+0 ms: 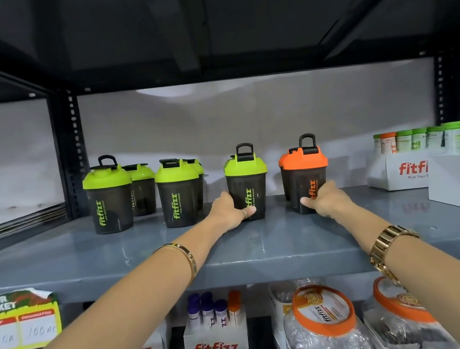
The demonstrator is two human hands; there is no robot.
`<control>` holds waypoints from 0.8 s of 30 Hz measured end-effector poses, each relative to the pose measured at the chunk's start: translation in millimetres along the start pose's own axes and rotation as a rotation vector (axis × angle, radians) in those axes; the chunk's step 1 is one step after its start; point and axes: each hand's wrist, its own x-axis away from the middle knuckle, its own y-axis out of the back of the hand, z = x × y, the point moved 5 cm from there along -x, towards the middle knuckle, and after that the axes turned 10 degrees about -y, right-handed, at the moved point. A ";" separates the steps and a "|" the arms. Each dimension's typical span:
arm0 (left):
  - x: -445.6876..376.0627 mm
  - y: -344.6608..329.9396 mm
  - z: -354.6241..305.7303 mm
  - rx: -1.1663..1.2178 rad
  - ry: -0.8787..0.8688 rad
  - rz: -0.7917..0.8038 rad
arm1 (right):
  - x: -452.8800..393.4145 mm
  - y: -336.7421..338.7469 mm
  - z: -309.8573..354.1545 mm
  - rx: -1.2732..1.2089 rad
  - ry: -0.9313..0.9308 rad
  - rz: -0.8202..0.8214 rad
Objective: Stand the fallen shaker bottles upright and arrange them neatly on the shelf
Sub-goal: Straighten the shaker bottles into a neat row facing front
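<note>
Several dark shaker bottles stand upright on the grey shelf (147, 252). My left hand (230, 210) grips the base of a green-lidded shaker (247, 178), thumb across its front. The base of the orange-lidded shaker (302, 168) is held by my right hand (325, 199). Further left stand a green-lidded shaker (108, 195) and another green-lidded shaker (178, 192), each with one more green-lidded bottle (143, 186) partly hidden behind it. All visible bottles are upright.
White fitfizz boxes (404, 171) holding small tubs (413, 139) sit at the shelf's right end. A black upright post (74, 148) bounds the left. Below the shelf are tube boxes (215, 338), orange-lidded jars (325, 321) and a price tag (23, 322).
</note>
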 end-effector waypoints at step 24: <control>62.5 42.5 -39.7 -0.314 -0.208 -0.309 | 81.1 8.6 1.3 0.130 0.155 -0.088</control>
